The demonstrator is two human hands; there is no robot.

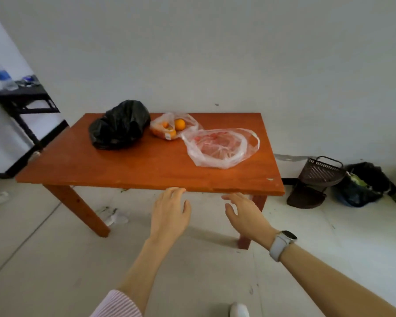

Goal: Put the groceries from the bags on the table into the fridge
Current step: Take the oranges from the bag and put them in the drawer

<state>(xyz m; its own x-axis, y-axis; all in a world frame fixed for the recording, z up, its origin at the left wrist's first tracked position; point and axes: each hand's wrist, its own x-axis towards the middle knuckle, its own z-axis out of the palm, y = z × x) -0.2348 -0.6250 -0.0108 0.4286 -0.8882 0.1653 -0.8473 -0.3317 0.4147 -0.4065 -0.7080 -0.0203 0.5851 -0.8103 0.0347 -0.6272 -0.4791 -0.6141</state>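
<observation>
Hands first: left hand [169, 211] and right hand [242, 213] were both out in front, fingers spread and relaxed, holding nothing. Left fingertips sat at the near edge of the bench [146, 170]; can't tell if they touched it. Right hand hung just short of that edge, near the front right leg, with a white watch [281, 244] on the wrist. Pink striped sleeve [117, 305] showed low on the left arm.

Near half of the bench top was bare wood. Small chip at the near right edge.

Bags were all on the far half. Clear bag [222, 148], flat and open-mouthed, lay right of centre with something red inside, contents unclear. Behind it and touching it, a second clear bag of oranges [172, 128]. Black bag [120, 124], bunched up, sat far left, just beside the oranges. Far edge of the bench ran close to the wall.

Open floor on the near side and to the left. Right of the bench, against the wall: a dark basket [318, 177] and a dark full bag [361, 186]. Far left: a black stand [25, 101] with water bottles [2, 76].
</observation>
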